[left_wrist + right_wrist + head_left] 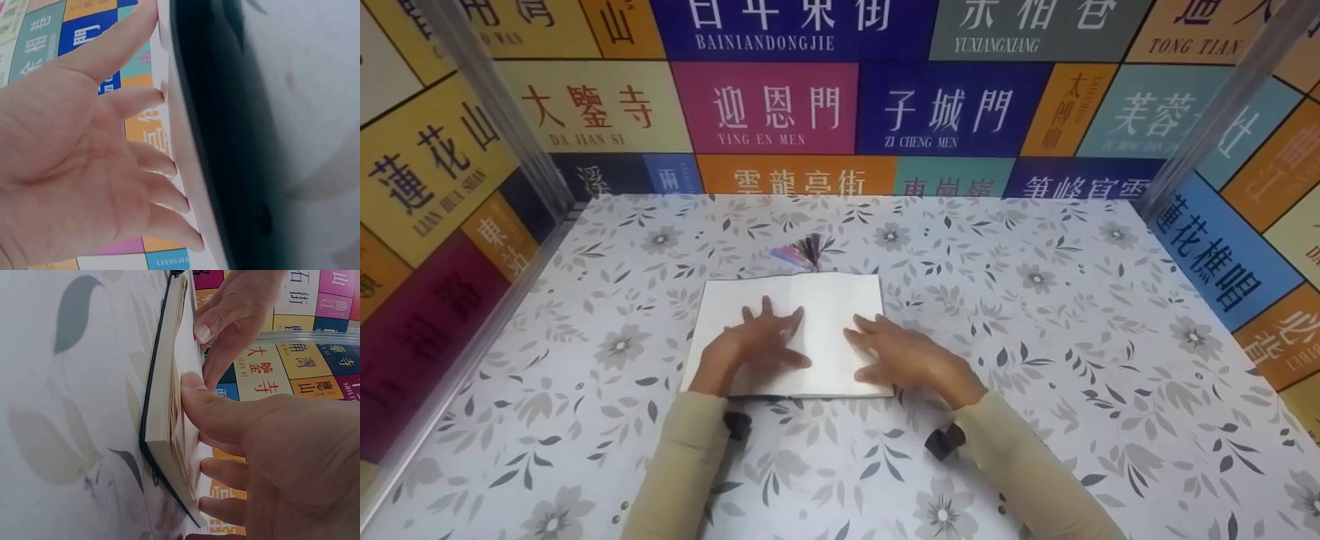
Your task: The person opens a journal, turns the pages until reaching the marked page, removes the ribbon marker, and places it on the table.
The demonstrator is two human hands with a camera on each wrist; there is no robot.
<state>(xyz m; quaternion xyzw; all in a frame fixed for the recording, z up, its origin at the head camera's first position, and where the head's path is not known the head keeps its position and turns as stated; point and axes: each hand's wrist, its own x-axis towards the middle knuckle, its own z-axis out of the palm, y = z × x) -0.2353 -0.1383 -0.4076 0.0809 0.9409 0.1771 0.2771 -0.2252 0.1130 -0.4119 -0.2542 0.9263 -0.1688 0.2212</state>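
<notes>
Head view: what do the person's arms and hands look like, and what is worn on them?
Both arms are in plain beige long sleeves. A small black device sits at the left wrist and another at the right. The left hand and right hand are bare.

A table (1072,337) covered in a white cloth printed with grey leaves and flowers filled the lower part of the head view, spreading out on every side of the fingers. Ahead of the fingertips, at the table's far edge, rose a back wall (840,90) of coloured panels bearing Chinese characters and romanised names such as "YING EN MEN" and "ZI CHENG MEN". Similar panelled walls stood to the left (427,195) and right (1252,225) of the fingers. Two pale metal posts (495,97) leaned up from the far corners. The light was even and soft, casting faint shadows.
</notes>
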